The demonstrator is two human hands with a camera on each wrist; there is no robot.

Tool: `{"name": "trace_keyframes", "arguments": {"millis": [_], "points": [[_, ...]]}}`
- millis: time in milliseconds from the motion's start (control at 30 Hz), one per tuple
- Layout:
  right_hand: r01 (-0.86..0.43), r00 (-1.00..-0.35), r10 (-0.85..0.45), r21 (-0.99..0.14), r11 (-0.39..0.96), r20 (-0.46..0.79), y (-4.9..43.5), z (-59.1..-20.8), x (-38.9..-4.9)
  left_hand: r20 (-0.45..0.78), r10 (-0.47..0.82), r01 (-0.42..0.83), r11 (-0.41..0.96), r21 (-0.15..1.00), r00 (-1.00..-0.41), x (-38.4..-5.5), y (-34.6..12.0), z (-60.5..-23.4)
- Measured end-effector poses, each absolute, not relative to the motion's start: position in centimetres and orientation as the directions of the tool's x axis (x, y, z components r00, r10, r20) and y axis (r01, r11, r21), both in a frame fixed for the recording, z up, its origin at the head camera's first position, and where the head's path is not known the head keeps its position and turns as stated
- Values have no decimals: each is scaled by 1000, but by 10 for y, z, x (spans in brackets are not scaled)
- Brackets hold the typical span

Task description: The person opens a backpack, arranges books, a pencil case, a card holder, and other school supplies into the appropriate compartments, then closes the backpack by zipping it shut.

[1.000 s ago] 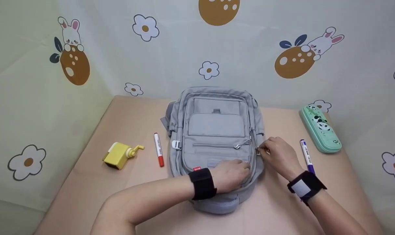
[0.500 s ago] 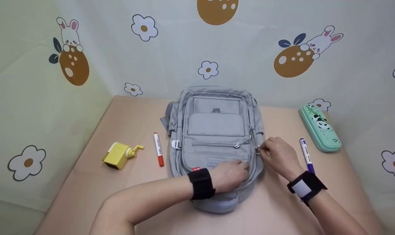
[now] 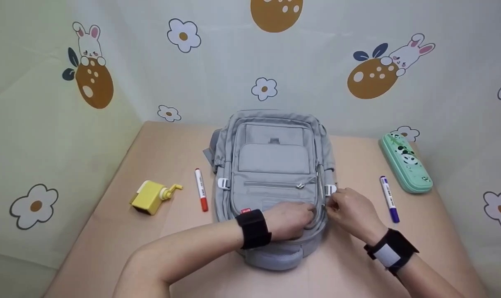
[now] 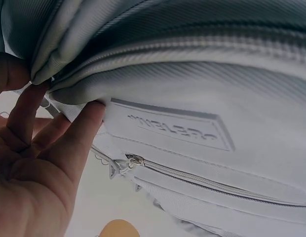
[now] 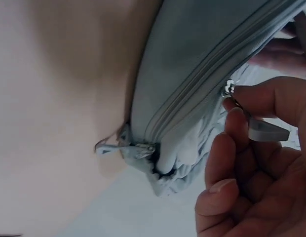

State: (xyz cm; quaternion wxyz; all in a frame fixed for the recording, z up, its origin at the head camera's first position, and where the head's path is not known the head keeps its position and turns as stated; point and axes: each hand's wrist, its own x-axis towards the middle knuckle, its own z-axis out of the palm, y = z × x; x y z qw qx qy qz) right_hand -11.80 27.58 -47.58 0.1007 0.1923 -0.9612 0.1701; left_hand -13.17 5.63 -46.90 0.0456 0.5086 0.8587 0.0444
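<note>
A grey backpack (image 3: 274, 158) lies front side up, its padded top handle toward the person. My left hand (image 3: 290, 219) reaches across its front and grips the cloth at the right edge beside the zipper; the left wrist view shows the fingers (image 4: 27, 108) curled on the folded fabric near a raised logo patch (image 4: 175, 126). Along the bag's right side my right hand (image 3: 352, 211) pinches a zipper pull (image 5: 266, 131) between thumb and index finger, close by the metal slider (image 5: 228, 89). A second zipper pull (image 5: 126, 148) hangs loose farther down that side.
Left of the bag lie a red marker (image 3: 201, 190) and a yellow crank-handled box (image 3: 148, 198). To the right are a purple marker (image 3: 389, 199) and a green panda pencil case (image 3: 406, 163). A patterned curtain (image 3: 316, 54) stands behind the table.
My right hand has slid along the bag's right edge toward the person with the zipper pull, uncovering a white buckle. My left hand stays at nearly the same place on the bag.
</note>
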Motion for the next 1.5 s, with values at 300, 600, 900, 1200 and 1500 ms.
{"name": "trace_keyframes", "arguments": {"millis": [300, 600, 900, 1200, 1500], "points": [[-353, -929, -288, -317, 880, 234, 274, -476, -114, -82, 872, 867, 488, 96, -482, -126, 41, -463], [-318, -939, -244, -339, 886, 243, 275, -476, -107, -76, 876, 879, 475, -35, -476, -122, 5, -462], [-311, -942, -229, -378, 872, 245, 277, -477, -105, -107, 838, 812, 545, 206, -535, -134, -3, -460], [-293, -953, -228, -424, 857, 198, 272, -475, -97, -95, 839, 800, 540, 259, -536, -138, -8, -459], [-280, -960, -241, -486, 828, 142, 254, -470, -76, -100, 832, 782, 549, 295, -546, -139, -10, -460]]}}
